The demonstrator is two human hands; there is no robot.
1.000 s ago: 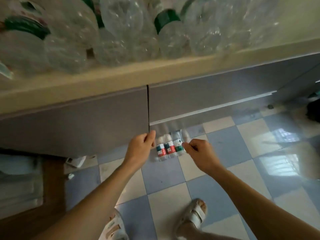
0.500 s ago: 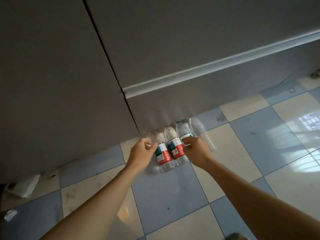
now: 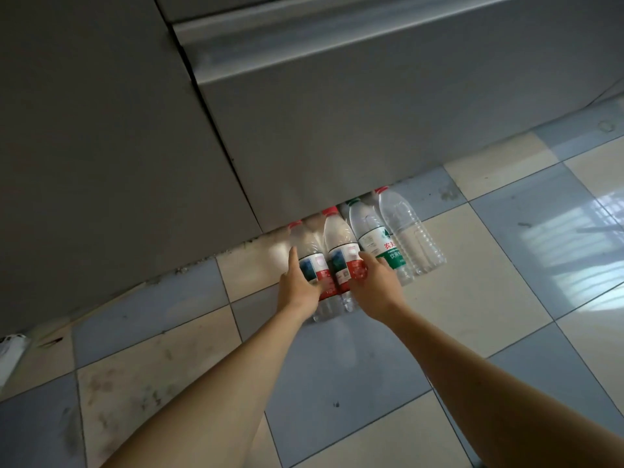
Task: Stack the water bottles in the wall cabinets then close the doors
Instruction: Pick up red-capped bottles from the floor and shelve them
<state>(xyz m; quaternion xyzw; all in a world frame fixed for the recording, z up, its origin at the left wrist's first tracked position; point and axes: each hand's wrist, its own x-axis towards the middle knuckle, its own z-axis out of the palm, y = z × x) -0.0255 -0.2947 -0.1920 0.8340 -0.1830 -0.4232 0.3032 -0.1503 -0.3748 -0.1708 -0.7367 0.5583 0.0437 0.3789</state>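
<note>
Several water bottles stand on the tiled floor against the grey lower cabinet (image 3: 337,136). My left hand (image 3: 297,287) grips the leftmost red-capped bottle (image 3: 309,251) around its red and blue label. Beside it, my right hand (image 3: 374,285) grips a second red-capped bottle (image 3: 339,238), thumb on its label. To the right stand a green-labelled bottle (image 3: 371,238) and a clear unlabelled bottle (image 3: 412,238), both untouched. More bottles behind them are mostly hidden. The wall cabinet is out of view.
Grey cabinet fronts with a long handle rail (image 3: 337,32) fill the top of the view. Blue and cream floor tiles (image 3: 337,359) spread below, with dirt marks at the left. A white object (image 3: 10,349) lies at the far left edge.
The view has dropped from the bottle-filled shelf to the floor. Both hands have moved down and closed around the two red-labelled bottles.
</note>
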